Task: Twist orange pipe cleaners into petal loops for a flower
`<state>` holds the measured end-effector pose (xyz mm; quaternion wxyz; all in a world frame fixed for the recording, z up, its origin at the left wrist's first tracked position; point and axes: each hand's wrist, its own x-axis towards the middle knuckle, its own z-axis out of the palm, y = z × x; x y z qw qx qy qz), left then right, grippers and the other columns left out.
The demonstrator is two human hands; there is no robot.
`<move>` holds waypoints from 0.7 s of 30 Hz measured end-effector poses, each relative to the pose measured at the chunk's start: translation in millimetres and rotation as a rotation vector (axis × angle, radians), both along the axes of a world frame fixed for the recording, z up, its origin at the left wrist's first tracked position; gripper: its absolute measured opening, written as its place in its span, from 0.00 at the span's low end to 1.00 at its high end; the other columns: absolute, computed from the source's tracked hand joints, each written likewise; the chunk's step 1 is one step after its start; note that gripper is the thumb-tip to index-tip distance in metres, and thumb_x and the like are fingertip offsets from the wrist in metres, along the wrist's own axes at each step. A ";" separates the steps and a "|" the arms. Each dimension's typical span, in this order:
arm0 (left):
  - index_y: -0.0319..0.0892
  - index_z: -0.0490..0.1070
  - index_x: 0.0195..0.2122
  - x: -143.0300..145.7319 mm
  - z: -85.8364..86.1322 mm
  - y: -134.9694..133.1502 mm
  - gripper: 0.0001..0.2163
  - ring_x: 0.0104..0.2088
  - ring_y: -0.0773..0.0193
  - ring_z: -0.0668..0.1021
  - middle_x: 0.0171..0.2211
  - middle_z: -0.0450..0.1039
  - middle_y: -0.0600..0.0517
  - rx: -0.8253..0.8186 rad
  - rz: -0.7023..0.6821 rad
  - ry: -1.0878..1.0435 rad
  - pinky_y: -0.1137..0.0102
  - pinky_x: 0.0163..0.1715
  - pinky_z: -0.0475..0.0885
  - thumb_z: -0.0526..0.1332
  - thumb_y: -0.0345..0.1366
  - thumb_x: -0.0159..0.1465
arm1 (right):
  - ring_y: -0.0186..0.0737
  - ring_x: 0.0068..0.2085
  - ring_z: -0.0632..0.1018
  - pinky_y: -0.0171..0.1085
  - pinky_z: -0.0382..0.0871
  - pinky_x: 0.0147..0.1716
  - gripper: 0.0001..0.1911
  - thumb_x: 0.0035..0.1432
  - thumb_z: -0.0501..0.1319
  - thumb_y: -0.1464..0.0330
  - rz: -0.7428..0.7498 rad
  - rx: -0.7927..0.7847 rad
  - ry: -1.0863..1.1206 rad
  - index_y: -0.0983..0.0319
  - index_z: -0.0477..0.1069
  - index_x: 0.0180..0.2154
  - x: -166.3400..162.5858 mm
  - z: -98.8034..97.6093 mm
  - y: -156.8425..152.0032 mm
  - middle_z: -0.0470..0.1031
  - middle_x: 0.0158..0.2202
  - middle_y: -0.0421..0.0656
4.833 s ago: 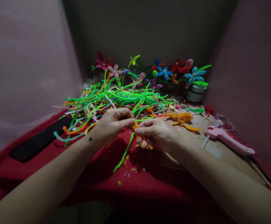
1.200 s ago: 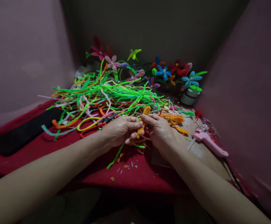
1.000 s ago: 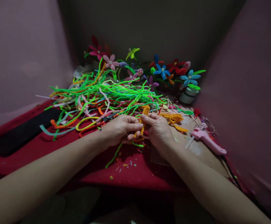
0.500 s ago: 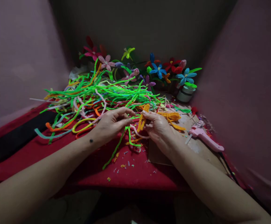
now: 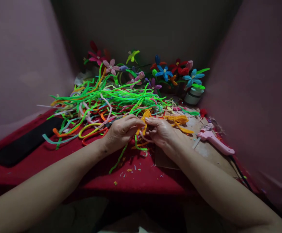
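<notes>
A dark grey back wall (image 5: 148, 29) rises beyond the far edge of a table (image 5: 145, 183) spread with red cloth. A pale mauve left wall (image 5: 24, 51) stands along the table's left edge, and a dimmer, pinkish right wall (image 5: 259, 81) along its right edge, faintly creased toward the near right corner. Light is low: the left side catches most of it, while the back falls nearly to black. Below the near edge, the floor (image 5: 82, 213) lies in deep shadow, its surface hard to make out.
</notes>
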<state>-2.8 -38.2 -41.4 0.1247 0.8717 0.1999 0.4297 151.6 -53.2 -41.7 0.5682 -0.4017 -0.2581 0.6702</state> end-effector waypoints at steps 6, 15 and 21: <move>0.39 0.66 0.39 7.3 7.7 -3.1 0.09 0.25 0.70 0.73 0.27 0.71 0.54 -0.814 0.072 -0.275 0.76 0.24 0.67 0.60 0.35 0.58 | 0.29 0.16 0.63 0.31 0.54 0.15 0.04 0.37 0.62 0.72 0.001 0.139 -0.062 0.64 0.66 0.19 -3.5 -0.7 -0.7 0.63 0.15 0.36; 0.38 0.67 0.21 3.5 13.7 -0.9 0.11 0.12 0.75 0.62 0.14 0.64 0.57 -1.114 0.069 -0.137 0.77 0.13 0.55 0.62 0.40 0.55 | 0.26 0.14 0.60 0.29 0.53 0.14 0.05 0.40 0.61 0.71 -0.006 0.267 -0.303 0.63 0.66 0.18 -6.0 -2.9 -7.9 0.61 0.13 0.33; 0.38 0.66 0.20 9.9 21.3 -7.2 0.08 0.11 0.75 0.62 0.11 0.63 0.58 -1.036 0.203 -0.038 0.77 0.12 0.54 0.59 0.33 0.55 | 0.26 0.15 0.62 0.29 0.56 0.16 0.04 0.38 0.60 0.71 -0.002 0.166 -0.323 0.63 0.69 0.23 -11.0 1.2 -10.8 0.64 0.14 0.32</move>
